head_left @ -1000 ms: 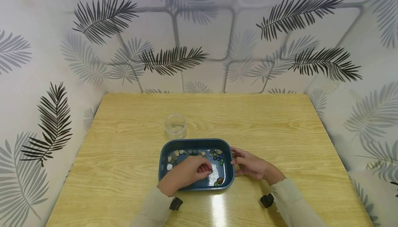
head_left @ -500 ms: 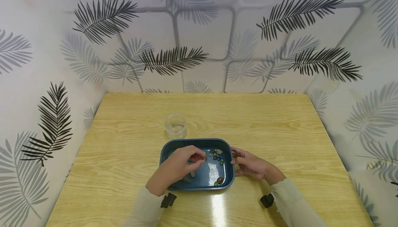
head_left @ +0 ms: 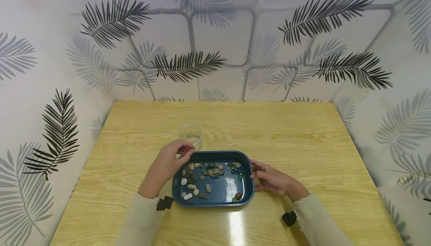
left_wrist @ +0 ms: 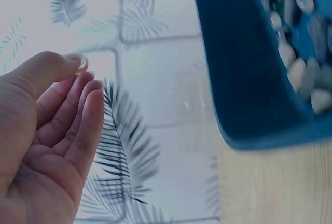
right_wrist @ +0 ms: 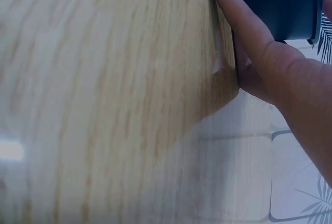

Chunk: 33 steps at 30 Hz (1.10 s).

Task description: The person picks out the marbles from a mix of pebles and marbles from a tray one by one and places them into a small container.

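My left hand (head_left: 168, 161) is over the left back corner of a dark blue tray (head_left: 215, 204), beside a clear round jar (head_left: 190, 135). Between thumb and fingertips it pinches a small glassy marble (left_wrist: 82, 65) with an amber tint, mostly hidden by the thumb. Several pebbles (head_left: 192, 187) lie in the tray's left and middle. Coloured glass marbles (head_left: 237, 171) are grouped at its right, and a brown stone (head_left: 238, 196) sits near the front right beside a green marble (head_left: 234, 200). Against the tray's right wall rests my right hand (head_left: 271, 178), fingers fairly straight.
Everything stands on a light wooden table (head_left: 303, 133). The jar is just behind the tray's left half, with a small green thing visible inside it. A leaf-patterned wall covering (head_left: 215, 32) rises behind and beside the table.
My left hand has lifted from the tray's middle and moved back and left to the jar, carrying the marble. The pebbles beneath are uncovered. My right hand has stayed at the tray's side.
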### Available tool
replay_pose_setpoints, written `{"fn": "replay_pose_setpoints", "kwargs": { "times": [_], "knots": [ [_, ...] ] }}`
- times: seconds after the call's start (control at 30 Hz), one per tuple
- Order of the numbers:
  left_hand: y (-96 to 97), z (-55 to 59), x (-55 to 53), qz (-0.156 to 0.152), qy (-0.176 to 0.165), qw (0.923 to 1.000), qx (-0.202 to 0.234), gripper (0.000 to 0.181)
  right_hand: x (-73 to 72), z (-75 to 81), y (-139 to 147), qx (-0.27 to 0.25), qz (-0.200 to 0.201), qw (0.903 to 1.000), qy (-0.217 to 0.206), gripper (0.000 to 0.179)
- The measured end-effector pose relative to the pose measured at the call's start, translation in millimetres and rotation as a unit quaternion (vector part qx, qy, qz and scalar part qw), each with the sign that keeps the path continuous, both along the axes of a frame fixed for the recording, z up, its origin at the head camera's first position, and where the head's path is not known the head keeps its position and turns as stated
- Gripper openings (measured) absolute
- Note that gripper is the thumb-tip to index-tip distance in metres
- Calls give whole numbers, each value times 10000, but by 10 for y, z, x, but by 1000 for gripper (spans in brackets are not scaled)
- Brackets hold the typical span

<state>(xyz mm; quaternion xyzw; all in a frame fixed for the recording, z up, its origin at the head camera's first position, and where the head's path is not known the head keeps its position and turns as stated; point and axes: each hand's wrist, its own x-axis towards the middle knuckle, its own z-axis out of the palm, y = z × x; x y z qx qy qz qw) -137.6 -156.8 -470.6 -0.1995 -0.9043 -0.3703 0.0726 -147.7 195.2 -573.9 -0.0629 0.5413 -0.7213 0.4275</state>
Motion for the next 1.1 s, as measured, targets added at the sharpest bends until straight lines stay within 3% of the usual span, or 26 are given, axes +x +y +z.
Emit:
{"fn": "replay_pose_setpoints", "kwargs": {
  "times": [0.23, 0.43, 0.77, 1.1],
  "knots": [
    [-185, -167, -204, 632, 206, 9977, -159, 13, 0, 10, -11, -14, -15, 10000, 25, 66],
    [-206, -317, -309, 907, 171, 9952, -333, 13, 5, 7, -9, -48, 8, 10000, 22, 66],
    [-174, -446, -426, 1041, -213, 9915, -754, 14, 20, 28, -9, -92, 30, 10000, 7, 68],
    [-158, -454, -470, 948, -2, 9924, -790, 12, 16, 35, -1, -41, 10, 10000, -14, 67]
  ]
}}
